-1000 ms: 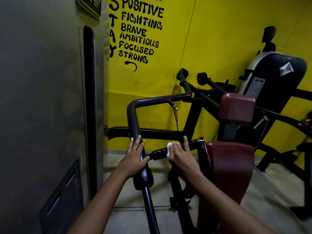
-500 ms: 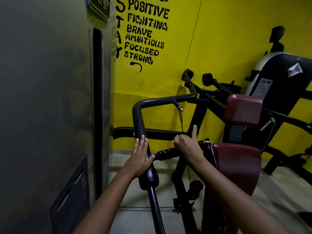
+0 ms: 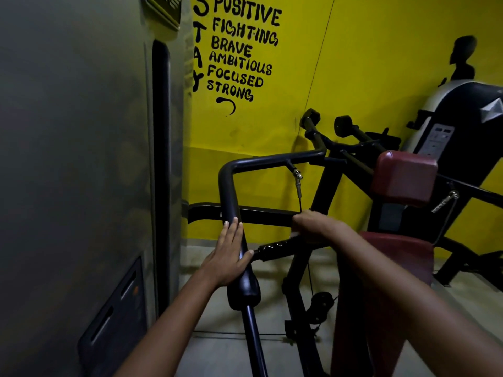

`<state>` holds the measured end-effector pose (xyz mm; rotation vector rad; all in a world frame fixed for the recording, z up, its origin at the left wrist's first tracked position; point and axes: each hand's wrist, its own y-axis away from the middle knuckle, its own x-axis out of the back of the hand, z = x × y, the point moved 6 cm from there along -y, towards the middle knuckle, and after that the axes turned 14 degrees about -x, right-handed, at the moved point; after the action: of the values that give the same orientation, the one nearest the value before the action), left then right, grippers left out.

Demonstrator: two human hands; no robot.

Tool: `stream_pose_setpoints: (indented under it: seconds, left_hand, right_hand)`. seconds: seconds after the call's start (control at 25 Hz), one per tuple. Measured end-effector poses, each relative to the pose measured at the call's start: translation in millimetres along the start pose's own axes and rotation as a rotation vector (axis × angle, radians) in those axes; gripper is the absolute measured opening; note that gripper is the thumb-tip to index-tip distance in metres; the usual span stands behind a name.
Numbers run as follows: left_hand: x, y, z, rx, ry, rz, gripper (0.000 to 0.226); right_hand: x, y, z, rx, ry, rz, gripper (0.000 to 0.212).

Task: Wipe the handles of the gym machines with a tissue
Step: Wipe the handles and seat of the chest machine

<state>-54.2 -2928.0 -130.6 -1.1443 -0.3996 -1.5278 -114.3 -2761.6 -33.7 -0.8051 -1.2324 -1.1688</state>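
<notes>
Slid right along grip since earlier: right hand curled over it, tissue barely showing beneath; grip runs leftward toward left hand, flat on bar

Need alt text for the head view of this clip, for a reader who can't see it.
A person's right hand curls over a short black handle of a gym machine, a pale tissue barely visible under it, while the left hand rests flat on a padded upright bar. Yellow wall with painted words behind.
</notes>
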Motion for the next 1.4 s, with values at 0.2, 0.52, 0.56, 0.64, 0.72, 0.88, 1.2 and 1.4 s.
stream_pose_setpoints:
  seconds: [0.2, 0.52, 0.56, 0.64, 0.72, 0.88, 1.2, 1.4]
  left_hand:
    - [-1.0, 0.5, 0.4, 0.005, 0.004, 0.004, 0.072]
    - [-0.8, 0.1, 0.1, 0.010, -0.008, 0.012, 0.071]
    - [-0.5, 0.0, 0.5, 0.013, -0.012, 0.011, 0.071]
    - [-0.3, 0.1, 0.9, 0.014, -0.018, 0.009, 0.071]
    - [-0.2, 0.3, 0.6, 0.012, -0.019, 0.011, 0.072]
    - [-0.3, 0.2, 0.3, 0.012, -0.013, 0.013, 0.071]
    - [-0.4, -0.8, 0.2, 0.015, 0.001, 0.024, 0.071]
    - [-0.4, -0.6, 1.2, 0.020, -0.022, 0.022, 0.071]
  right_hand:
    - [11.0, -3.6, 54.0, -0.274, 0.234, -0.028, 0.032]
    - [3.1, -10.1, -9.0, -0.036, -0.109, -0.044, 0.034]
    - [0.5, -7.4, -23.3, 0.027, -0.110, -0.059, 0.036]
    - [-3.5, -3.1, -40.8, 0.119, -0.042, -0.041, 0.031]
    - [0.6, 0.5, -33.3, 0.099, -0.027, -0.013, 0.026]
    - [10.9, 6.6, 30.1, -0.110, 0.190, 0.042, 0.034]
    - [5.5, 43.7, -35.2, 0.001, 0.098, 0.409, 0.016]
    - [-39.2, 77.5, -82.6, 0.242, -0.055, 0.726, 0.025]
